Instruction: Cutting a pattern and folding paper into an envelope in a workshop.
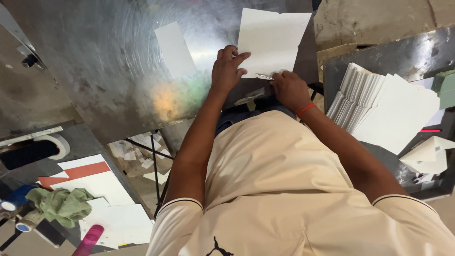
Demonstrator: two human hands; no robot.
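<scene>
Cream shirt fabric (284, 189) is filling the lower part of the view, with both forearms reaching up from it to a scratched metal table (104, 76). On that table, at its near edge, a white card sheet (272, 40) with a notched top edge is lying flat. The left hand (227, 71) is pressing down on the sheet's lower left corner, fingers spread apart and flat, gripping nothing. The right hand (290, 89), with a red band (305, 110) at the wrist, is closing its fingers together at the sheet's bottom edge, pinching what appears to be a thin folded flap (265, 76); the exact grip is partly hidden.

Judged from this, a crease along the bottom edge is being formed. Running that crease evenly would call for the left hand holding the sheet firmly while the right slides along the edge.

A narrow white strip (175, 50) is lying apart to the left. A stack of similar sheets (384, 106) is resting on the neighbouring table to the right. A green cloth (61, 204) and tape rolls (12, 204) are lying lower left.
</scene>
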